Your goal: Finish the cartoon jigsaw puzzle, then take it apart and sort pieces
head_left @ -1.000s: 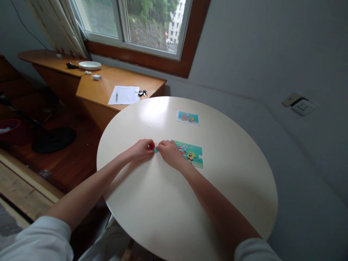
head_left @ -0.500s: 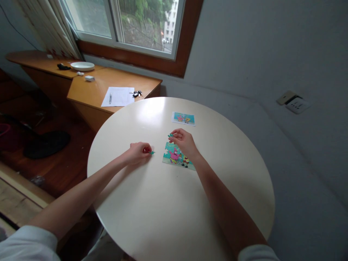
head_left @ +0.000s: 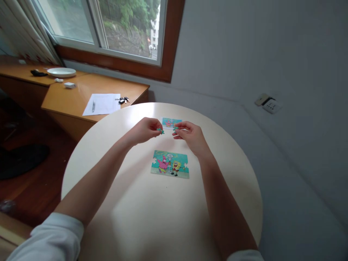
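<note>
My left hand [head_left: 148,129] pinches a small teal puzzle piece [head_left: 161,131] between thumb and fingers. Facing it, my right hand [head_left: 189,134] grips another teal puzzle piece [head_left: 175,129] at its fingertips. A short gap separates the two pieces, which are held above the table. Nearer to me lies a jigsaw puzzle [head_left: 171,164] with colourful cartoon figures on a teal ground; gaps show at its left and right edges. Just beyond my hands, a small picture card [head_left: 169,123] with similar cartoon figures is partly covered by my right fingers.
Everything rests on a round white table [head_left: 152,217]. Behind it at the left, a wooden desk [head_left: 95,85] carries a paper sheet [head_left: 104,104] with a pen, keys [head_left: 124,99], a white plate [head_left: 62,72] and a small white box [head_left: 70,85]. A wall bounds the right side.
Both hands have moved away from the puzzle towards the card and drawn closer together, each still holding its piece. The puzzle is now uncovered. The view has shifted a little to the right.
</note>
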`<control>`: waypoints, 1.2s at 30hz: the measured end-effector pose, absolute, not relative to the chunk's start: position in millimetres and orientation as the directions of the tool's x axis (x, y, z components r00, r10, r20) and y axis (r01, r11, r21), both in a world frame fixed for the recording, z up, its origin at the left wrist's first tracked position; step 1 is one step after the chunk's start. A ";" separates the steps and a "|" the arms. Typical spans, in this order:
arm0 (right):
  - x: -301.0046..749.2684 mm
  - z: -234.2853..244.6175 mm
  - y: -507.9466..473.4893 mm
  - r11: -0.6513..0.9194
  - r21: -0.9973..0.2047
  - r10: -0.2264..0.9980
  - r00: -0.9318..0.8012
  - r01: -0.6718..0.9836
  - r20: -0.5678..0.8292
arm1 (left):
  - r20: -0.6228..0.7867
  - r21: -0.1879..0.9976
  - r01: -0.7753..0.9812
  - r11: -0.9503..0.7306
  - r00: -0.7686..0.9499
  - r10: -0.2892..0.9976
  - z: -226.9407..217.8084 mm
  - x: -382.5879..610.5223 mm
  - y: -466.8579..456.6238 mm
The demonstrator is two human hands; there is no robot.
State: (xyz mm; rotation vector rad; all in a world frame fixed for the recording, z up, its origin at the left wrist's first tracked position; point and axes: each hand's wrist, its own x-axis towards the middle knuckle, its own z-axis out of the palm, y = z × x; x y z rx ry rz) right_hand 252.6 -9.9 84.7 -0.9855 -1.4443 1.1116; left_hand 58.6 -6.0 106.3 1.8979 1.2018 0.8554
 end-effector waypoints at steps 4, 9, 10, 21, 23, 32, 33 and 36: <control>268.8 98.6 -17.5 0.292 -0.950 0.942 -0.204 0.112 0.266 | 0.161 0.797 0.478 -0.370 0.423 0.892 114.3 62.2 -8.4; 270.4 115.5 -31.0 0.375 -0.905 0.913 -0.252 0.202 0.322 | 0.153 0.812 0.434 -0.389 0.485 0.861 119.9 57.3 -16.6; 268.5 117.3 -33.3 0.377 -0.905 0.910 -0.264 0.197 0.321 | 0.151 0.826 0.416 -0.380 0.487 0.860 120.6 56.4 -17.6; 255.4 116.6 -37.5 0.361 -0.919 0.908 -0.282 0.157 0.309 | 0.089 0.908 0.306 -0.287 0.528 0.845 124.0 53.1 -17.5; 254.5 117.2 -38.5 0.363 -0.919 0.907 -0.286 0.156 0.309 | 0.074 0.920 0.291 -0.262 0.526 0.847 124.8 53.8 -18.0; 253.4 116.2 -39.0 0.334 -0.933 0.911 -0.302 0.138 0.282 | 0.123 0.922 0.270 -0.278 0.478 0.870 130.6 53.8 -22.0; 253.6 116.2 -38.9 0.338 -0.931 0.909 -0.303 0.137 0.285 | 0.127 0.921 0.269 -0.280 0.474 0.871 130.7 53.2 -21.8; 254.0 116.9 -39.5 0.343 -0.929 0.907 -0.306 0.136 0.290 | 0.133 0.923 0.259 -0.283 0.474 0.870 130.8 51.9 -21.5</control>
